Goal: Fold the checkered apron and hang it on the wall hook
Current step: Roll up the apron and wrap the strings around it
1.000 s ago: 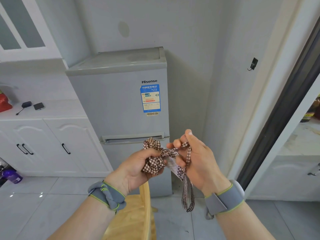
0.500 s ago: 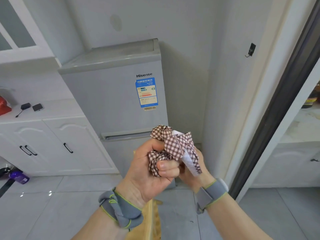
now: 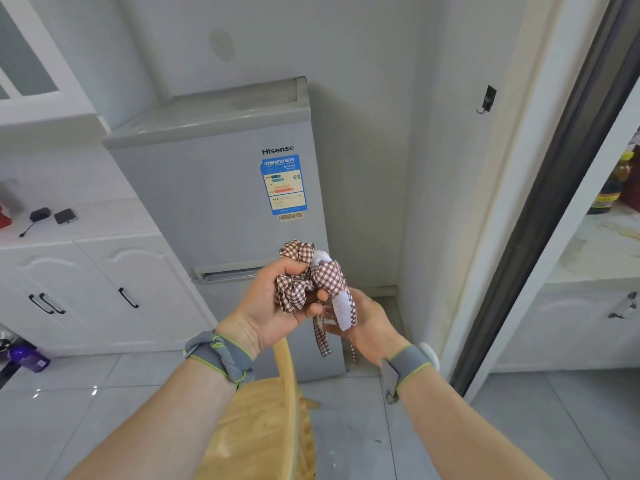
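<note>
The left hand [image 3: 277, 303] clenches the bunched brown-and-white checkered fabric apron [image 3: 311, 282] near the grey fridge [image 3: 221, 202]; the right hand [image 3: 367, 323], loosely open, cups its dangling straps. Folding looks done; next the bundle must rise far right to the small black wall hook [image 3: 487, 98].

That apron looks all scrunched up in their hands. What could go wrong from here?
The checkered apron is bunched in the left hand, not neatly folded, so it may hang lumpy. Its straps dangle loose near the right hand and could tangle or slip. The wall hook is small and sits higher up to the right, easy to miss with a thick wad.
</note>
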A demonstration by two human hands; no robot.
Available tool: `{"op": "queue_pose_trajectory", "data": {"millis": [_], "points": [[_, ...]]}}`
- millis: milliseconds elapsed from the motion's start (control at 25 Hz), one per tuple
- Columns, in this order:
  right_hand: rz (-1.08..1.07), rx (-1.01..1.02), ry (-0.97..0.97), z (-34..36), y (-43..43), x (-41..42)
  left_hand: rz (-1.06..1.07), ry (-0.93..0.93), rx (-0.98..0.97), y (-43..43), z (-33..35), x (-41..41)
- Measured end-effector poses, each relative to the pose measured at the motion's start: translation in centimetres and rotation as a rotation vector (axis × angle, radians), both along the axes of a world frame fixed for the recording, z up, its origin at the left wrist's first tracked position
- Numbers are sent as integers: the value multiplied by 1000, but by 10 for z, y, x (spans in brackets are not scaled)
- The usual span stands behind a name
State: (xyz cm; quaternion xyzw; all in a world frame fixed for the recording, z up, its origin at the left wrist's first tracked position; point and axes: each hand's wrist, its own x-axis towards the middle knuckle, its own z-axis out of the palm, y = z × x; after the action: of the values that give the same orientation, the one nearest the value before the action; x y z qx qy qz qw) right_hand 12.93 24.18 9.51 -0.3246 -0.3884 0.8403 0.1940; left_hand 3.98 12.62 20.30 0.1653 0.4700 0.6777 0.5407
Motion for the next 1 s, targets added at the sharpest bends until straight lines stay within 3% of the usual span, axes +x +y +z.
{"op": "queue_pose_trajectory", "data": {"millis": [80, 200, 280, 400, 520, 640, 720, 800, 960, 1000], "points": [[-16, 326, -36, -5, 24, 11, -51, 7, 14, -5, 2, -5], [404, 580, 146, 11, 40, 26, -174, -7, 60, -10, 6, -8], [642, 690, 114, 29, 38, 31, -240, -21, 82, -9, 6, -10], [651, 689, 33, 42, 46, 32, -237, 18, 51, -10, 4, -14], [592, 517, 35, 51, 64, 44, -181, 87, -10, -9, 0, -18], [865, 316, 161, 55, 61, 53, -164, 103, -15, -3, 1, -17], [992, 374, 153, 47, 59, 52, -185, 149, -37, 1, 2, -18], [933, 557, -55, 46, 71, 55, -212, 245, -104, 4, -1, -22], [616, 1393, -683, 51, 133, 64, -268, 607, -374, 6, -14, -27], [536, 1516, -809, 55, 147, 67, -267, 696, -432, 12, -19, -24]]}}
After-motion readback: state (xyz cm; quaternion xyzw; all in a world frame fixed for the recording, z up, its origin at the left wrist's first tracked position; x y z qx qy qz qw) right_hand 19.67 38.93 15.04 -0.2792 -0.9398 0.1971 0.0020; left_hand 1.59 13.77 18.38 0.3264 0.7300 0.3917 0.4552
